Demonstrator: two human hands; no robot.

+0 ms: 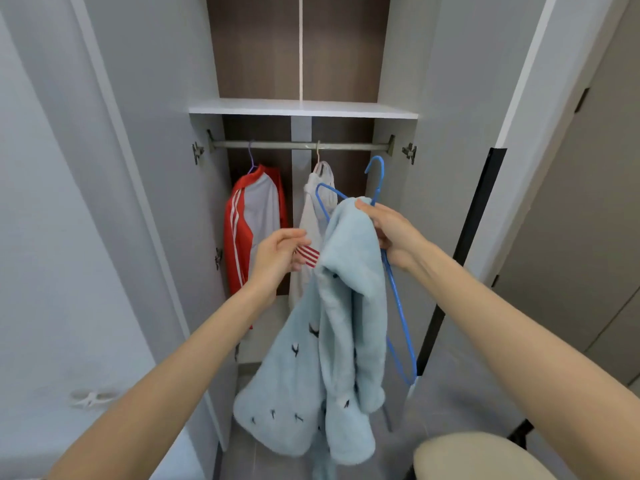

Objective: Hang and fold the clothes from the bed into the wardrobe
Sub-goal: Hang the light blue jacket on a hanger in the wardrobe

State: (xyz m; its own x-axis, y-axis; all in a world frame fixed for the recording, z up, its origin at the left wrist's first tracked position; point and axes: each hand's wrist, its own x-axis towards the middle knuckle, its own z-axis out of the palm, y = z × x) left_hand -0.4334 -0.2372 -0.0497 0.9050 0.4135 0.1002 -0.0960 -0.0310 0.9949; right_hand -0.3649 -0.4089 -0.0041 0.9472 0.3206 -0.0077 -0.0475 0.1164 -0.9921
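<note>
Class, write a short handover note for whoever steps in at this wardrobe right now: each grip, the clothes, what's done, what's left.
Right grip holds the blue hanger at its neck, with the pale blue fleece bunched there; one hanger arm is bare.
Left grip is at a striped cuff; unclear if it holds it.
Done: a red jacket and a white top hang on the rail.
Left: seat the fleece on the hanger, hook it on the rail. Bed not in view.
</note>
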